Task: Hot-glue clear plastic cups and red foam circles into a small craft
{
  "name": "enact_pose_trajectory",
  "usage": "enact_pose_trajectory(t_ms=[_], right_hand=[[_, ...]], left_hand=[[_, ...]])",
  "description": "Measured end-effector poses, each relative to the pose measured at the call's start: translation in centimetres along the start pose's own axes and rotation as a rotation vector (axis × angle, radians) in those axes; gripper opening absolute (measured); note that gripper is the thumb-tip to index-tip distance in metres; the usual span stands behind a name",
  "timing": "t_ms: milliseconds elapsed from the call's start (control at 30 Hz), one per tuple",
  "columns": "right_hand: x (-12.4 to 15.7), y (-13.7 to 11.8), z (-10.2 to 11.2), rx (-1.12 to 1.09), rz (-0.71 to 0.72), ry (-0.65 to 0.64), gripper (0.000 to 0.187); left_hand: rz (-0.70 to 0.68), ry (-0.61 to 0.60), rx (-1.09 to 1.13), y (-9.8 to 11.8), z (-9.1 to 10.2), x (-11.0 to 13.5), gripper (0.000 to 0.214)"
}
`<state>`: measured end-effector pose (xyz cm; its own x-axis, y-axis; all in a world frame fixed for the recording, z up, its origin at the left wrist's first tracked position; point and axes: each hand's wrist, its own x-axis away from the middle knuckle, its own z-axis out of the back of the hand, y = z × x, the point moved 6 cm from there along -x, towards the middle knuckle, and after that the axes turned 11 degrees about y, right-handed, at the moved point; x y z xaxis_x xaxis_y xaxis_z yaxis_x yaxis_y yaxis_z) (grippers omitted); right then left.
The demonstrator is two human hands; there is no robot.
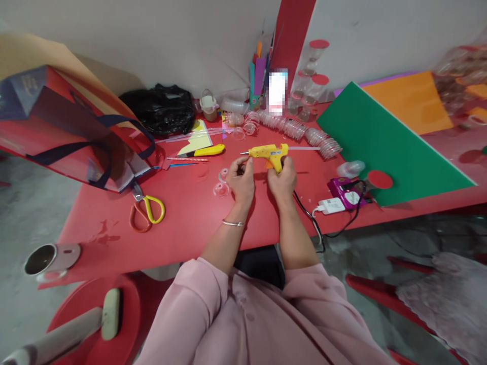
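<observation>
My right hand (282, 180) grips the handle of a yellow glue gun (267, 152), whose nozzle points left. A clear glue stick juts out of its back toward the right. My left hand (240, 178) is closed just under the nozzle, pinching something small that I cannot make out. Two small clear plastic domes (221, 183) lie on the red table (182, 223) just left of my left hand. The gun's black cord (308, 215) runs off the table's near edge.
Yellow-handled scissors (146, 210) lie at the left, a yellow utility knife (207, 150) behind them. A red bag (72, 132), black plastic bag (163, 109), rows of clear lids (292, 129), green sheet (384, 147), orange sheet (411, 101), charger (331, 205) and metal cup (45, 258) surround the work area.
</observation>
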<state>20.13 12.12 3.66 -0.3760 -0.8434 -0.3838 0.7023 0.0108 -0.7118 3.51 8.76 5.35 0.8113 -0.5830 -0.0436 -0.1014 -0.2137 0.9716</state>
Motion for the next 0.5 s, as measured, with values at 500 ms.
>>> enact_pose_trajectory(t_ms=[500], right_hand=[[0.05, -0.02, -0.06, -0.004, 0.000, -0.009, 0.040]], left_hand=[[0.021, -0.013, 0.018, -0.36, -0.05, -0.09, 0.005]])
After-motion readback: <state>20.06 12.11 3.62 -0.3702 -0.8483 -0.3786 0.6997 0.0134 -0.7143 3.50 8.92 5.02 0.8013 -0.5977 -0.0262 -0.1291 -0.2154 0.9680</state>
